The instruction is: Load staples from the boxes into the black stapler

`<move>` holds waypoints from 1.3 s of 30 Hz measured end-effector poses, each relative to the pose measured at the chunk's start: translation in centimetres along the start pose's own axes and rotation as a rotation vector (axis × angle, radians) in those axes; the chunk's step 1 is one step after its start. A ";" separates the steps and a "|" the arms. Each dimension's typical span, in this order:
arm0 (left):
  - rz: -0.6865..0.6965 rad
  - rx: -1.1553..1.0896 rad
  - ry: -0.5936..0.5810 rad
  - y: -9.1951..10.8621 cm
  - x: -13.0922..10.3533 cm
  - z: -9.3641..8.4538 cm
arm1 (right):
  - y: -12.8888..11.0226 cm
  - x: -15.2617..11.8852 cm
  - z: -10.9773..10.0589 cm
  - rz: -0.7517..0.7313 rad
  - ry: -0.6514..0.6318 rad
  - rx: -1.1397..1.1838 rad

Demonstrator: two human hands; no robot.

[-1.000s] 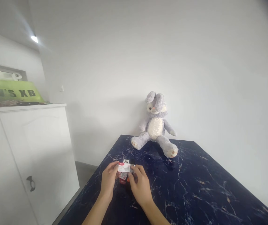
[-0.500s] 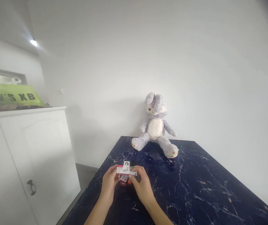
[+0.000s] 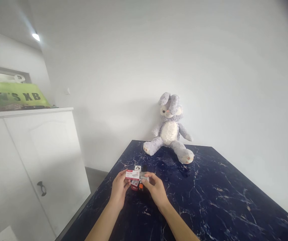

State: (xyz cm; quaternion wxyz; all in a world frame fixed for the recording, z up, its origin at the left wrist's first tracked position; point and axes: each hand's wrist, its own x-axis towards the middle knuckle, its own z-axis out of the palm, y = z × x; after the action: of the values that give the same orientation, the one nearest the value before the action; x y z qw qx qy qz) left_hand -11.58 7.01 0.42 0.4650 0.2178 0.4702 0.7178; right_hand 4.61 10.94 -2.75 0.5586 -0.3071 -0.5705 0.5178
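A small red-and-white staple box (image 3: 132, 175) is held level above the table in my left hand (image 3: 119, 187), thumb on top and fingers beneath. From its right end sticks out a grey-white strip, which looks like staples or an inner tray (image 3: 144, 178). My right hand (image 3: 156, 190) pinches that strip between thumb and fingers. Under the hands on the table lie another red-and-white box (image 3: 134, 185), partly covered, and a black object with an orange part (image 3: 141, 186), whose kind I cannot make out. A white card or box face with a dark picture (image 3: 137, 168) shows just behind the staple box.
The dark blue marbled table (image 3: 209, 194) runs back to a white wall. A grey plush rabbit (image 3: 170, 132) sits at its far edge, legs spread. To the left stands a white cabinet (image 3: 55, 140) with a green bag (image 3: 20, 93) on top.
The grey-white strip sticks further out of the staple box, as my right hand has moved slightly right. The whole view has shifted a little, so everything sits higher in the picture.
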 end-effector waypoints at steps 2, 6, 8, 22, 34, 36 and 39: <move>-0.008 0.006 -0.004 0.0 -0.1 0.1 | 0.0 0.0 0.0 -0.001 0.014 -0.002; -0.006 0.003 0.010 -0.2 0.0 0.1 | 0.0 0.0 0.2 -0.021 0.045 -0.062; 0.003 -0.004 0.017 -0.3 0.2 0.0 | -0.1 -0.2 0.3 -0.068 0.057 -0.154; -0.071 -0.032 -0.012 -1.3 0.1 0.4 | -0.6 -0.3 -0.1 -0.050 0.178 -0.040; -0.050 -0.075 -0.023 -1.2 -0.5 1.1 | 1.5 1.1 -1.5 0.110 0.501 0.237; -0.039 -0.078 -0.043 -1.1 -0.7 1.2 | 1.3 1.0 -1.4 0.102 0.476 0.202; -0.032 -0.073 -0.102 -0.9 -1.1 1.4 | 0.5 0.6 -1.0 0.083 0.344 0.156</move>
State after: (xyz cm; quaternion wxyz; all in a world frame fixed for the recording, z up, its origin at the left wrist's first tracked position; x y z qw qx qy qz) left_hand -9.63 6.83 0.41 0.5073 0.2293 0.4228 0.7151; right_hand 5.28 11.92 -3.18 0.6480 -0.3703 -0.4118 0.5229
